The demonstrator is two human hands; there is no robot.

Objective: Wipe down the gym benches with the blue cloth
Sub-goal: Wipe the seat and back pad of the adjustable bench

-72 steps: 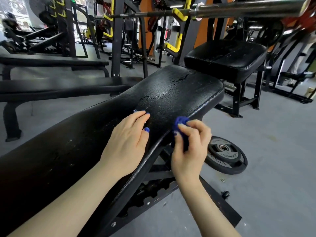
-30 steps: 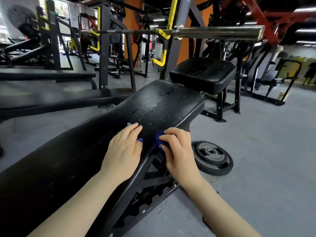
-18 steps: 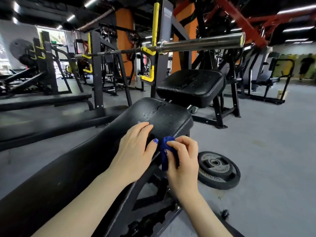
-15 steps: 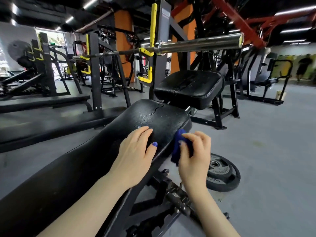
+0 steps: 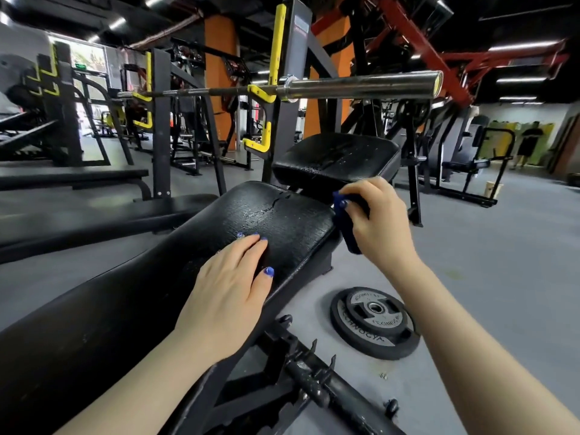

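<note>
- Left hand flat on the bench, palm down, fingers straight and pointing toward the far end of the padded top, nothing held.
- Right hand at the bench's far right corner, grip curled round the blue cloth, thumb and fingers pinching it.
- Blue cloth bunched and hanging below the grip, lying against the pad's right edge, close to the gap before the seat pad.
- Black padded top inclined, cracked near its far end, faintly shiny there.
- Seat pad just beyond the bench's end, also black and marked with a crack.
- Barbell resting across yellow hooks on the black uprights above the seat pad.
- Weight plate flat on the grey floor, right of the bench frame and below the right forearm.
- Adjustment rail with notched teeth under the pad, near the bottom of the view.
- More flat benches to the left, racks and machines behind them.
- Person standing far off at right, blurred.
</note>
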